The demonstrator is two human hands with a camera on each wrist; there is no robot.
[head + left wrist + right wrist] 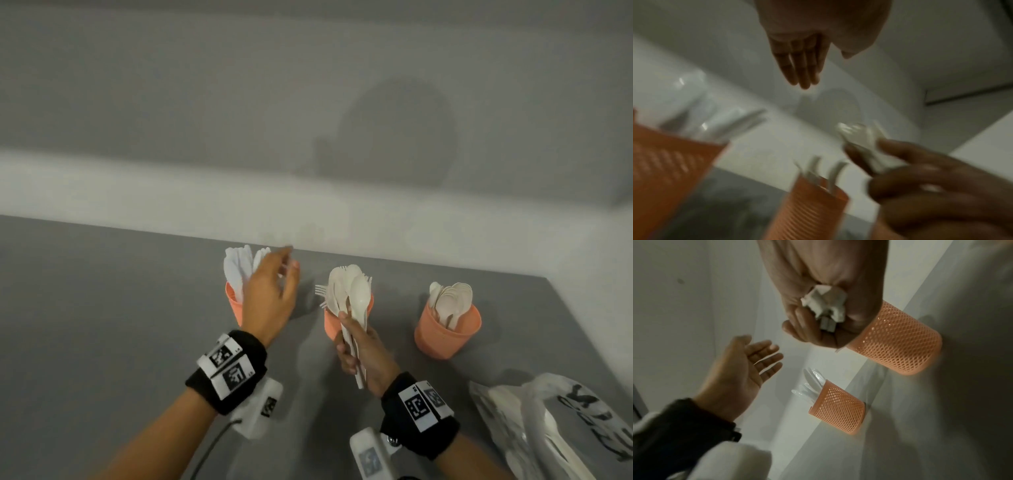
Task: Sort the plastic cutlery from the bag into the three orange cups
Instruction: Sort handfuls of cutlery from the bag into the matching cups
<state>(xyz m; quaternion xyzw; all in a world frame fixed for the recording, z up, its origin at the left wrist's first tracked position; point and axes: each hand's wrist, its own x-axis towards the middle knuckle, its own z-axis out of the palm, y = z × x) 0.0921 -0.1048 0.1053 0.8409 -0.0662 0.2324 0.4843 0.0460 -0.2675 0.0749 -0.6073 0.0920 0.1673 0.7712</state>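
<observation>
Three orange mesh cups stand in a row on the grey table. The left cup [233, 305] holds white knives, the middle cup [330, 325] forks, the right cup [448, 332] spoons [450, 299]. My left hand [274, 291] hovers open in front of the left cup with straight fingers [801, 68] and holds nothing. My right hand [358, 353] grips a bundle of cream cutlery [356, 301] by the handles, just in front of the middle cup. The handle ends [824, 308] stick out of that fist. The left cup [838, 408] and middle cup [900, 344] also show in the right wrist view.
A white plastic bag [548, 421] with black lettering lies at the front right and still has cutlery in it. A pale wall runs close behind the cups. The table's right edge passes just beyond the right cup.
</observation>
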